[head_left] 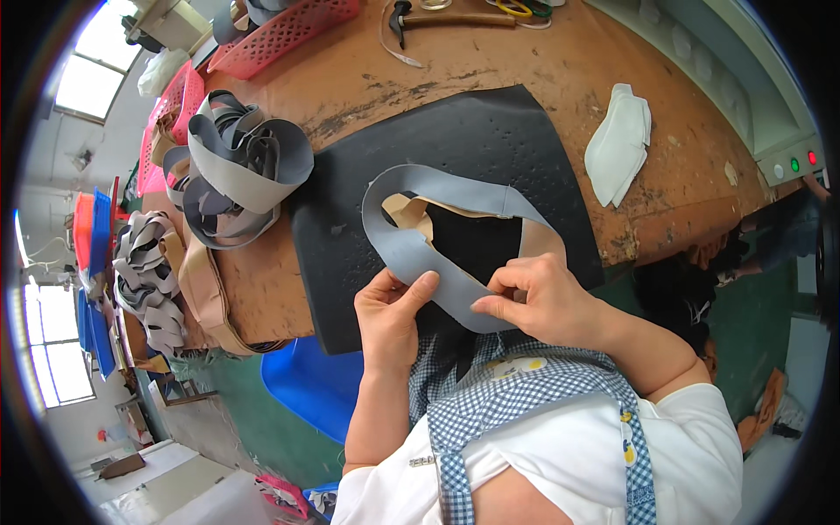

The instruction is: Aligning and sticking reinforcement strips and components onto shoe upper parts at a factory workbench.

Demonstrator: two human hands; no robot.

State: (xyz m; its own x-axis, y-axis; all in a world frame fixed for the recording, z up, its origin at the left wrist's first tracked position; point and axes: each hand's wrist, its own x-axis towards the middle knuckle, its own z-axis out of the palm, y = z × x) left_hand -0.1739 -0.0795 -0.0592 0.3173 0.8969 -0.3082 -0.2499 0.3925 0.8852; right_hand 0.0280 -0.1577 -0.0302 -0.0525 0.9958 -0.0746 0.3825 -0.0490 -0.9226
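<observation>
A grey-blue strip joined into a loop [395, 229], with a tan lining on its inner side, is held up over a black mat [420, 131]. My left hand [391, 313] pinches its near left edge, thumb on the outer face and fingers behind. On the near right side, my right hand [541, 302] grips the same loop between thumb and bent fingers. A seam shows across the band at its far right. Left of the mat lies a heap of similar grey loops [241, 166].
A hammer [455, 19] lies at the table's far side, near a pink basket [284, 37]. White shaped pieces [618, 147] rest on the right. Tan strips [206, 289] and grey strips [149, 280] hang at the left edge. A blue stool [315, 385] stands below.
</observation>
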